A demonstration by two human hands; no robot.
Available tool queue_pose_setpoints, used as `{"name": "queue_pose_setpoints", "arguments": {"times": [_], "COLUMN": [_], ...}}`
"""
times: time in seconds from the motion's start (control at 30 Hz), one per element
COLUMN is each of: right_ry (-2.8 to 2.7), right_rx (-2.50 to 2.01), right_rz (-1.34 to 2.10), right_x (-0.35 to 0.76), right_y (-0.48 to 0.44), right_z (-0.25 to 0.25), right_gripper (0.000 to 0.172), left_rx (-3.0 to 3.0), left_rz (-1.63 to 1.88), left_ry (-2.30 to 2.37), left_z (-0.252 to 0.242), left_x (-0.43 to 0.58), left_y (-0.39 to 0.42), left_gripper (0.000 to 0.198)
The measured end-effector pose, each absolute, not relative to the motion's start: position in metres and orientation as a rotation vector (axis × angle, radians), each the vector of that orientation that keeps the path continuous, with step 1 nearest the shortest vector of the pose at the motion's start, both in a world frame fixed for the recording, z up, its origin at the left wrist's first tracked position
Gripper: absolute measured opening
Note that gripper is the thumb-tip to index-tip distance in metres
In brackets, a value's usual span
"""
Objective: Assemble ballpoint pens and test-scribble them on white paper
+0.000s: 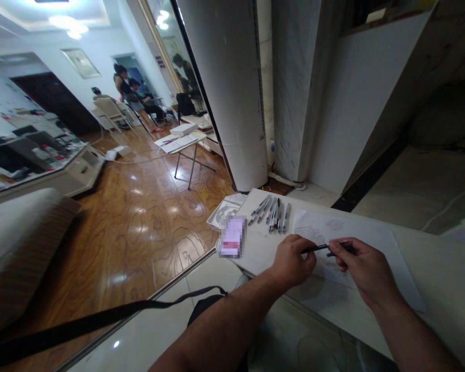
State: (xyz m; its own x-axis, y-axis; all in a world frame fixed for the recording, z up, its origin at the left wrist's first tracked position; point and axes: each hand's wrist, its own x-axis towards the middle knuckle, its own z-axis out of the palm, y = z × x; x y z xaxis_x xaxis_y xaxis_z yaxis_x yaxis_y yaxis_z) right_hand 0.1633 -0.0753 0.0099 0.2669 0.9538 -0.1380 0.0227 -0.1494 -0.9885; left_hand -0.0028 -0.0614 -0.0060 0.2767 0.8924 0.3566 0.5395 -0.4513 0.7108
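Two arms (pixel 232 315) (pixel 406 330) reach over one sheet (pixel 399 274), hands (pixel 292 261) (pixel 366 268) gripping pen parts (pixel 318 248).

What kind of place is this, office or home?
Probably a home's living area, perhaps doubling as a workspace: there's a glossy wood-patterned floor, a framed picture hung up, and a cream high-backed chair at the far end.

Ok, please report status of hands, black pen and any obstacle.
Left hand, right hand: both holding black pen. Pen over paper. Loose pens aside, not blocking.
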Motion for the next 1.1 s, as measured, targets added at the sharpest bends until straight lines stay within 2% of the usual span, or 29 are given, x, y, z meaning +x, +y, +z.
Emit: {"name": "queue_pose_setpoints", "arguments": {"times": [0.97,1.1], "right_ry": [-1.132,-1.126], "right_rx": [-1.675,-1.643], "right_rz": [0.879,0.942], "right_x": [0.1667,0.1669], "right_y": [-0.0771,-0.0772], "right_z": [0.0097,0.008], "right_gripper": [0.038,0.039], "left_rx": [2.048,2.046], "left_rz": [1.018,1.027], "left_ry": [1.288,1.308], "left_z": [-0.0074,-0.0072], "left_x": [-0.0022,-0.0029], "left_y": [-0.0629,-0.0624], "left_gripper": [0.016,0.014]}}
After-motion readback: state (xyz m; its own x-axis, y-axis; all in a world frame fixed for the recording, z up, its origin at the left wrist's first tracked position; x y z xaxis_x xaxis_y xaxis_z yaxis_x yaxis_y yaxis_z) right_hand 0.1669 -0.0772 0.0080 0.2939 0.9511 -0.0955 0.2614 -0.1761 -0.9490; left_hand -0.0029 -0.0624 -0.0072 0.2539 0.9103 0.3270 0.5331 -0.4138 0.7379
